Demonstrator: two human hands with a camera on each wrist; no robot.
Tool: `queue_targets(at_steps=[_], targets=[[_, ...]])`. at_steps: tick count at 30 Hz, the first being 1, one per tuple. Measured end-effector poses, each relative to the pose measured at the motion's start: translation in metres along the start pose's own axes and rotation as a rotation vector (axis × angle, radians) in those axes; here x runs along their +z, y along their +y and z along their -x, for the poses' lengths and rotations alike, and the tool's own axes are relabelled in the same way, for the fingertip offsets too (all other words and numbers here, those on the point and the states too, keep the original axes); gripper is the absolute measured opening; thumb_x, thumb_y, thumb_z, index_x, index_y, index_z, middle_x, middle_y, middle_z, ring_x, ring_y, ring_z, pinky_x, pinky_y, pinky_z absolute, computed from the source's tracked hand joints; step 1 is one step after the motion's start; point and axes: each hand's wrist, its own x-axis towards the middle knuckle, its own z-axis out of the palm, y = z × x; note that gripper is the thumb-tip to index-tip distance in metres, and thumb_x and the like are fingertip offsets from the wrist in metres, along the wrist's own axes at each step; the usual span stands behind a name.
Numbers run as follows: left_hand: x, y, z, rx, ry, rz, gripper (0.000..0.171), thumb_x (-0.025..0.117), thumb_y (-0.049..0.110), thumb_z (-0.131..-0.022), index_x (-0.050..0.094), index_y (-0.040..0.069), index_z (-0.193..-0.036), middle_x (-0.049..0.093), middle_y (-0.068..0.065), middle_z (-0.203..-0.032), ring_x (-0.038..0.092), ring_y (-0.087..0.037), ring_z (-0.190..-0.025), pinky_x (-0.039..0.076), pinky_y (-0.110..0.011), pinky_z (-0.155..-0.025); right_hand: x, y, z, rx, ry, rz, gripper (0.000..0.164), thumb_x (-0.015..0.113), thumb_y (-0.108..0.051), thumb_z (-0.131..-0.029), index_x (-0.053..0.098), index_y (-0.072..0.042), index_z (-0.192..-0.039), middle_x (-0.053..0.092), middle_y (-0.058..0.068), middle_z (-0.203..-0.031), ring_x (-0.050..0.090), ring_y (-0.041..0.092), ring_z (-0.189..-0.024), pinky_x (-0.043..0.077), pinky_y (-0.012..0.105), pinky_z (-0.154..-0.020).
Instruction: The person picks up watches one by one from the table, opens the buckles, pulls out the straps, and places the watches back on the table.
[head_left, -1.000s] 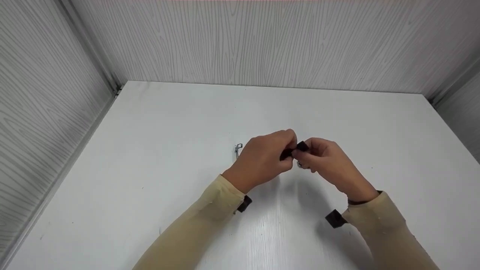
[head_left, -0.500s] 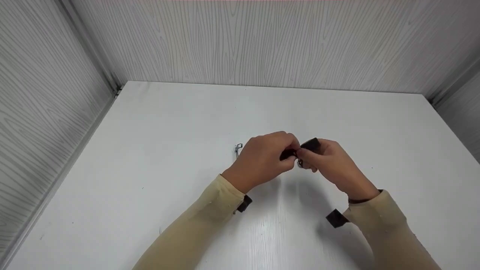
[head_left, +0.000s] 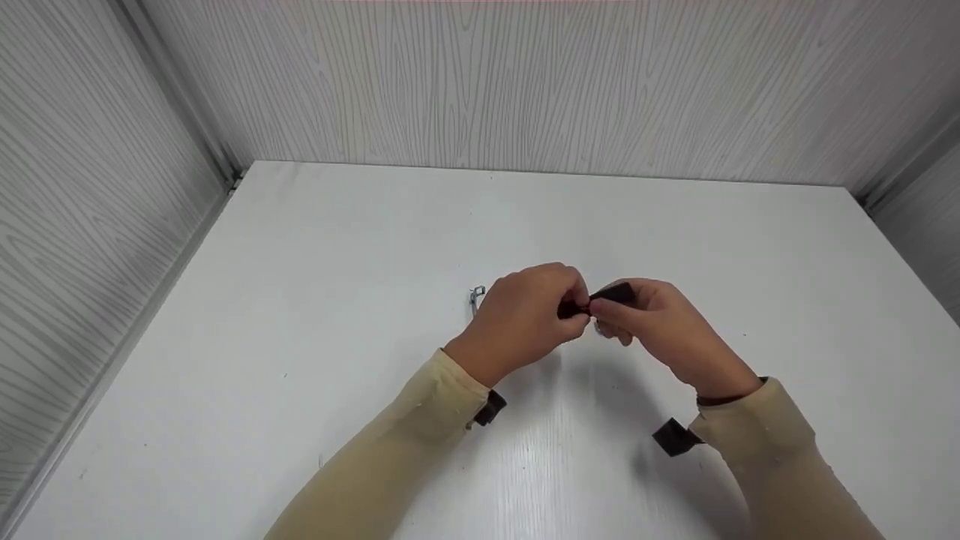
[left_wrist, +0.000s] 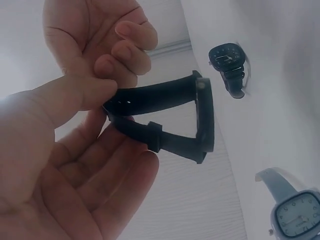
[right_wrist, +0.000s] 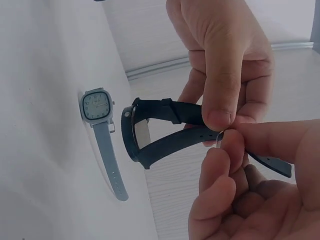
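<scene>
Both hands meet over the white table, holding a black wristwatch [left_wrist: 204, 117] between them. Its strap forms a loop, with a keeper on one half and holes in the other. My left hand [head_left: 521, 319] pinches the buckle half of the strap. With thumb and fingers, my right hand [head_left: 660, 326] grips the holed half beside the small metal buckle [right_wrist: 219, 138]. The strap's free end [right_wrist: 274, 164] sticks out past the right fingers. In the head view, the left hand hides most of the watch. Fingers partly cover the buckle, so how far the strap is threaded cannot be told.
On the table lie a light blue-grey watch [right_wrist: 97, 106] with its strap stretched out and a second black watch [left_wrist: 227, 57]. A small buckle [head_left: 478, 291] shows beside the left hand in the head view. Pale wood-grain walls [head_left: 480, 82] border the table.
More of the black strap end has come into sight at the right fingers, and it has since tilted lower. Both hands have shifted only slightly.
</scene>
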Motion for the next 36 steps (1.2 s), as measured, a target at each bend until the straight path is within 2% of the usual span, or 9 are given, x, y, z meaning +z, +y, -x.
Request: queue_targets(at_steps=[5, 7, 14, 20, 25, 31, 36], targets=[[0.0006, 0.0008, -0.0005, -0.053, -0.022, 0.006, 0.006, 0.074, 0.013, -0.091, 0.07, 0.012, -0.095, 0.064, 0.004, -0.089, 0.057, -0.009, -0.079, 0.048, -0.023, -0.069, 0.0007, 0.0001, 0.0011, 0.012, 0.008, 0.024, 0.032, 0.065, -0.026, -0.103, 0.066, 0.005, -0.109, 0.059, 0.009, -0.086, 0.053, 0.02, -0.081, 0.045, 0.029, -0.077], [0.0016, 0.0014, -0.0009, -0.055, -0.019, -0.003, 0.005, 0.074, 0.013, -0.092, 0.07, 0.012, -0.095, 0.064, 0.004, -0.089, 0.057, -0.009, -0.079, 0.048, -0.022, -0.07, 0.0007, 0.001, 0.0013, 0.015, 0.014, 0.015, 0.031, 0.065, -0.026, -0.103, 0.065, 0.005, -0.106, 0.059, 0.008, -0.085, 0.053, 0.02, -0.081, 0.045, 0.029, -0.077], [0.0055, 0.0016, -0.0019, -0.008, 0.025, 0.008, 0.006, 0.073, 0.014, -0.094, 0.071, 0.011, -0.099, 0.065, 0.003, -0.09, 0.057, -0.009, -0.08, 0.048, -0.021, -0.072, -0.0021, 0.0032, 0.0014, 0.037, 0.03, -0.087, 0.034, 0.065, -0.025, -0.104, 0.06, 0.009, -0.1, 0.055, 0.002, -0.074, 0.052, 0.018, -0.077, 0.046, 0.03, -0.078], [0.0043, -0.0004, -0.0007, 0.057, 0.039, 0.053, 0.005, 0.071, 0.008, -0.092, 0.068, 0.012, -0.093, 0.064, 0.001, -0.086, 0.056, -0.011, -0.079, 0.046, -0.021, -0.069, -0.0016, 0.0048, -0.0008, 0.044, -0.044, -0.149, 0.029, 0.062, -0.025, -0.105, 0.056, 0.002, -0.097, 0.054, 0.003, -0.077, 0.048, 0.018, -0.076, 0.042, 0.03, -0.073], [0.0048, -0.0021, -0.0014, 0.083, 0.019, 0.088, 0.006, 0.069, 0.006, -0.092, 0.07, 0.012, -0.094, 0.066, -0.001, -0.089, 0.062, -0.014, -0.083, 0.048, -0.02, -0.073, 0.0007, 0.004, -0.0008, 0.034, -0.052, -0.128, 0.026, 0.064, -0.024, -0.104, 0.058, 0.0, -0.1, 0.06, 0.004, -0.082, 0.053, 0.02, -0.079, 0.044, 0.027, -0.071], [0.0045, -0.0032, -0.0004, 0.075, 0.023, 0.106, 0.006, 0.069, 0.007, -0.094, 0.071, 0.009, -0.1, 0.068, 0.0, -0.095, 0.063, -0.01, -0.087, 0.05, -0.019, -0.077, 0.0032, 0.003, -0.0004, 0.015, -0.014, -0.1, 0.028, 0.062, -0.023, -0.104, 0.057, 0.004, -0.099, 0.057, 0.005, -0.08, 0.053, 0.022, -0.078, 0.045, 0.03, -0.073], [0.0043, -0.0029, 0.0005, 0.065, 0.027, 0.082, 0.009, 0.072, 0.011, -0.096, 0.073, 0.01, -0.105, 0.068, 0.001, -0.097, 0.061, -0.011, -0.086, 0.049, -0.02, -0.076, 0.0043, 0.0033, -0.001, 0.031, 0.012, -0.081, 0.025, 0.059, -0.02, -0.104, 0.058, 0.005, -0.102, 0.055, 0.006, -0.08, 0.052, 0.022, -0.08, 0.045, 0.031, -0.075]])
